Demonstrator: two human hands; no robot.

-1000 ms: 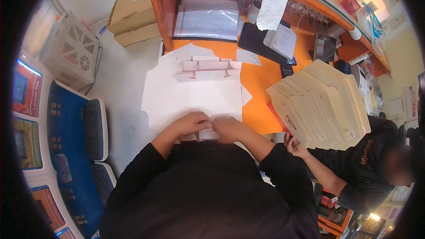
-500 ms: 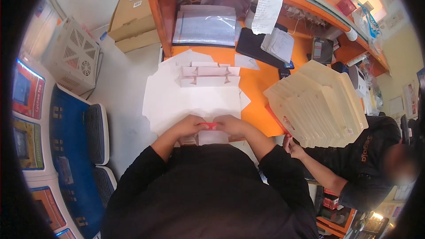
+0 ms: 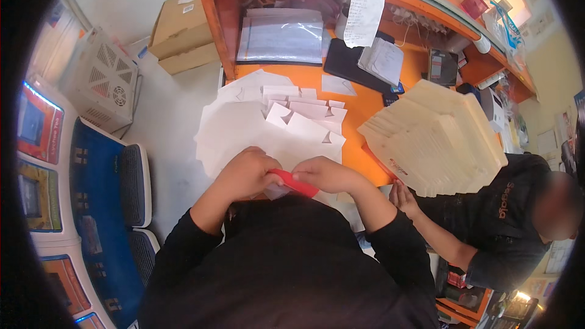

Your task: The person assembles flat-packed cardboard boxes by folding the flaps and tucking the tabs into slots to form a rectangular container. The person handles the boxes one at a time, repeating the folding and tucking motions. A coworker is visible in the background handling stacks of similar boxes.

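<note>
A flat paperboard piece, white on one side with a red panel (image 3: 297, 185), is held between my two hands close to my body. My left hand (image 3: 251, 167) pinches its left end, and my right hand (image 3: 323, 173) grips the upper edge of the red part. The red panel slants down to the right and is a little blurred; its lower part is hidden against my black top. Just beyond my hands, white die-cut carton blanks (image 3: 231, 131) lie spread over the table, with folded, notched flaps (image 3: 304, 113) standing up at their far side.
At right stands a large stack of cream cartons (image 3: 436, 140), a co-worker's hand (image 3: 402, 198) at its near corner. The orange desk (image 3: 356, 158) has a shelf holding plastic-wrapped papers (image 3: 280, 36); a handwritten sheet (image 3: 365, 9) hangs above. Blue drink dispenser (image 3: 97, 225) at left.
The red panel has tilted and more of it shows. My left hand has risen and moved left, my right hand slightly right. The folded white flaps have shifted right and turned.
</note>
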